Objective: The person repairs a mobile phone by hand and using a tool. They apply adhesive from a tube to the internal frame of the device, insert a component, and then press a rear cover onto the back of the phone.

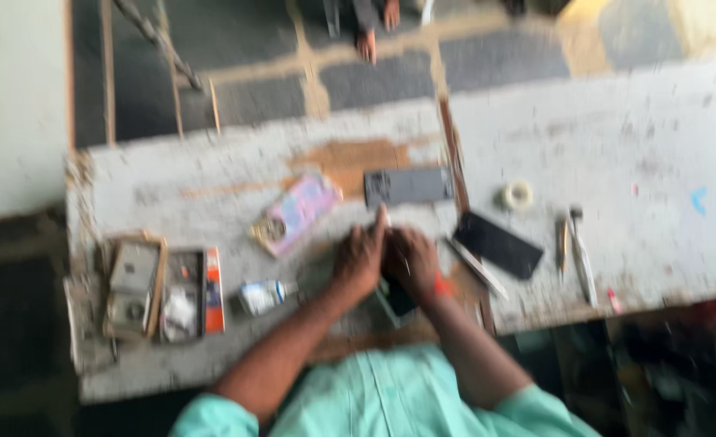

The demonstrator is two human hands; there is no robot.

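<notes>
While blur hides whether either grip is closed, the left hand [358, 260] and right hand [410, 260] meet over a dark phone [396, 298] at the table's [617, 146] near edge; a black panel [497, 244] lies right.

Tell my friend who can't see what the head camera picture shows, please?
A blurry view looks down at a person's left hand and right hand, close together over a small dark flat thing on a worn white table. Nearby lie a dark panel, a pink case, a tape roll and tools.
</notes>
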